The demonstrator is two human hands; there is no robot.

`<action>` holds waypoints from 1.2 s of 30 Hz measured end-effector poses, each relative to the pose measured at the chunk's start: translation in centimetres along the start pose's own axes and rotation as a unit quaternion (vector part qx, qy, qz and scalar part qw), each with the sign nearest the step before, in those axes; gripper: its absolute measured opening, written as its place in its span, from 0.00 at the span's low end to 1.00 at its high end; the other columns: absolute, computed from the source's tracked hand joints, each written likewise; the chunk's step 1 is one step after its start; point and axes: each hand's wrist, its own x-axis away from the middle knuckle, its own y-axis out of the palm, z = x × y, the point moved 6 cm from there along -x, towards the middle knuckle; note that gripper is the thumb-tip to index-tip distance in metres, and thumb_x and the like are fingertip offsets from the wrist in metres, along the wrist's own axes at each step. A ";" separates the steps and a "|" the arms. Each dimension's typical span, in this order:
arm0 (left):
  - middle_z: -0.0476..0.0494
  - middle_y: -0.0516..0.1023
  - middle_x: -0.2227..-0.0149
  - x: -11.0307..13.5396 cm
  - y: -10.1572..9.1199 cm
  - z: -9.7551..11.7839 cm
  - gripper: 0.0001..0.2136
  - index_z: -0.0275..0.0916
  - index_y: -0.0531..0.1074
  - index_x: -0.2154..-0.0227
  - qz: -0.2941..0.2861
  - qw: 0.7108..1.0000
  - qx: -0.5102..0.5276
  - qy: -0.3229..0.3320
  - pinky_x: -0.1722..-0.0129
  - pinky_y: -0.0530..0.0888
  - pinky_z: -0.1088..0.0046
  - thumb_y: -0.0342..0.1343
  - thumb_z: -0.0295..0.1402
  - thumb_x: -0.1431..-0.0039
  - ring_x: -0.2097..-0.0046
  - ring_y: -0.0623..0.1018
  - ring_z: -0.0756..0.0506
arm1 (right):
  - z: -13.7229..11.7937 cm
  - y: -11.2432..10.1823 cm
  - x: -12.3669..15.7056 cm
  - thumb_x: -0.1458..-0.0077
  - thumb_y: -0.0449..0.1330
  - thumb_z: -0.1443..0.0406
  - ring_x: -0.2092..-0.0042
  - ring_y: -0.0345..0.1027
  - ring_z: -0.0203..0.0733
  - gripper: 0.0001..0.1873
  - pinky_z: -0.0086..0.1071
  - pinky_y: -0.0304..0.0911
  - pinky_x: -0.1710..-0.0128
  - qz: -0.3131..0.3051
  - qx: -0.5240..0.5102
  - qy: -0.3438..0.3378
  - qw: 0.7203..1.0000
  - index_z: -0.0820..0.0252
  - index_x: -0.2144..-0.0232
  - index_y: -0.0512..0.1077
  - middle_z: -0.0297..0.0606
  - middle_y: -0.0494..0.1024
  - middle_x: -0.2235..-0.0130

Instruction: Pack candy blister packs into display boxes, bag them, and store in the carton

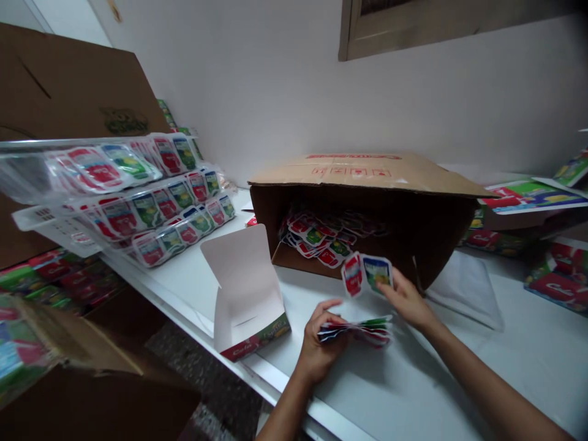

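Note:
My left hand [321, 343] is closed around a stack of candy sachets [361, 331], their edges fanned out on the right. Between the fingers of my right hand [407, 300] is a joined pair of sachets [367, 274], one red and one blue-green, held above the table just in front of a large cardboard carton [367, 174]. The carton lies on its side with its mouth facing me. A heap of loose sachets [321, 236] spreads inside it. Left of my left hand stands an open display box [250, 294], white inside, with a red and green front.
Clear trays [43, 229] filled with rows of sachets stand at the left of the white table [436, 386]. An open brown carton [114, 398] is below its left edge. Printed boxes [560, 275] and a clear plastic bag [468, 288] lie at the right.

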 end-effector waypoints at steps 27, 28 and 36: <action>0.45 0.81 0.68 0.7 0.6 -0.9 0.10 0.35 0.74 0.66 -0.054 0.993 0.063 -0.086 0.66 0.70 0.75 0.65 0.34 0.49 0.68 0.77 0.48 | 3.8 1.4 -2.3 0.43 0.50 0.61 0.56 0.70 0.53 0.18 0.41 0.61 0.55 -0.085 0.171 0.050 0.980 0.62 0.57 0.75 0.51 0.79 0.58; 0.46 0.80 0.69 0.7 0.6 -1.0 0.10 0.35 0.74 0.66 -0.051 0.992 0.069 -0.089 0.67 0.70 0.76 0.65 0.34 0.50 0.68 0.76 0.48 | 3.8 1.2 -2.2 0.44 0.51 0.61 0.62 0.71 0.50 0.16 0.38 0.62 0.60 -0.089 0.154 0.062 0.982 0.61 0.62 0.76 0.48 0.80 0.64; 0.46 0.79 0.69 0.5 1.1 -0.9 0.11 0.35 0.73 0.66 -0.048 0.990 0.085 -0.105 0.66 0.68 0.77 0.66 0.33 0.51 0.69 0.75 0.49 | 3.0 1.5 -0.7 0.56 0.58 0.57 0.76 0.65 0.37 0.14 0.27 0.57 0.77 -0.081 -0.078 0.181 0.977 0.61 0.70 0.69 0.34 0.72 0.77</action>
